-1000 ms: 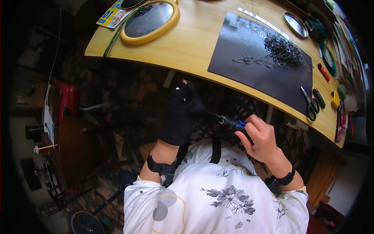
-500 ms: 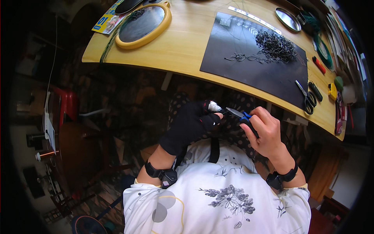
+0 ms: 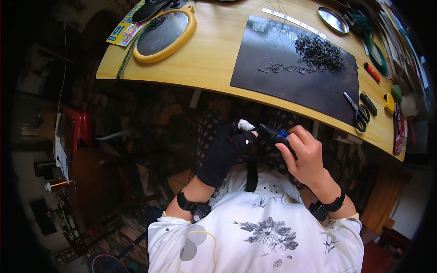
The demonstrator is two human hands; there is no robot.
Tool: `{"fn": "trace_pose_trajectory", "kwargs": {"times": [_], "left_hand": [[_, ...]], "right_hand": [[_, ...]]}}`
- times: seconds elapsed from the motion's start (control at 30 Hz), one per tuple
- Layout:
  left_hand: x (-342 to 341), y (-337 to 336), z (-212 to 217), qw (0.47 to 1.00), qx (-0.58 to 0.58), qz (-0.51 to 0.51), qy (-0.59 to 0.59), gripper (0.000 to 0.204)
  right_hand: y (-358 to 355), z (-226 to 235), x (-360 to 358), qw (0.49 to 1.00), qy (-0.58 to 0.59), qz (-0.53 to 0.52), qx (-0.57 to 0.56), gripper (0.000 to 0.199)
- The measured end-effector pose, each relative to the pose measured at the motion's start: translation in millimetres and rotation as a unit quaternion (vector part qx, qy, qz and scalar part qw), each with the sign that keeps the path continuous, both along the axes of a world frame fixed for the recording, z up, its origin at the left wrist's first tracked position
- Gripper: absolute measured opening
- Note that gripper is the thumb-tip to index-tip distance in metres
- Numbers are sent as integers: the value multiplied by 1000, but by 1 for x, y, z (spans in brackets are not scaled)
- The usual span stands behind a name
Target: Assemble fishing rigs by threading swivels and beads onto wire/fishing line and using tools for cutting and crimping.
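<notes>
My left hand point(image 3: 227, 143), in a black fingerless glove with white wrapping on one finger, is closed above my lap. Its thumb and finger press together on something too small and dark to make out. My right hand point(image 3: 306, 152) is bare and wraps round the dark and blue handles of a pair of pliers point(image 3: 268, 129). The pliers' pointed jaws face left, close to my left fingertips; whether they touch anything there is unclear.
Beyond my hands stands a wooden table point(image 3: 209, 68). On its black mat point(image 3: 268, 88) lies a tangled pile of small black hook-like pieces point(image 3: 318, 53). Nearby are scissors point(image 3: 361, 117), a red lighter-like object point(image 3: 372, 72), a round tin point(image 3: 333, 20) and a yellow-rimmed round tray point(image 3: 191, 31) with green strands point(image 3: 126, 59).
My left hand has shifted slightly, its forearm swinging a little to the right. My right hand and the pliers have moved slightly left. Both grips look unchanged.
</notes>
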State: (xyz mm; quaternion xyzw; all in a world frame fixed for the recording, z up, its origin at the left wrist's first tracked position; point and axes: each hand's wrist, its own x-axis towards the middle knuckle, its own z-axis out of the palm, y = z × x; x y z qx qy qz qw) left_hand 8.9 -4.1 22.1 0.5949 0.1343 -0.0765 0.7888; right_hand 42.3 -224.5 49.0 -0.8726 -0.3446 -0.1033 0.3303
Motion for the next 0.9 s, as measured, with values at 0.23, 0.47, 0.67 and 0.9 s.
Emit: {"fn": "trace_pose_trajectory", "kwargs": {"times": [0.23,0.47,0.67,0.9], "left_hand": [[-8,-10,5,998,29,43,18,7],[-7,-11,3,999,12,25,-23,7],[-7,-12,6,997,-31,63,7,9],[-11,-11,5,1000,10,21,-14,7]], "right_hand": [[6,-4,-4,993,93,6,71,22],[2,3,-3,830,509,-15,227,32],[3,2,-4,833,519,-22,193,35],[1,0,1,719,625,34,302,37]]}}
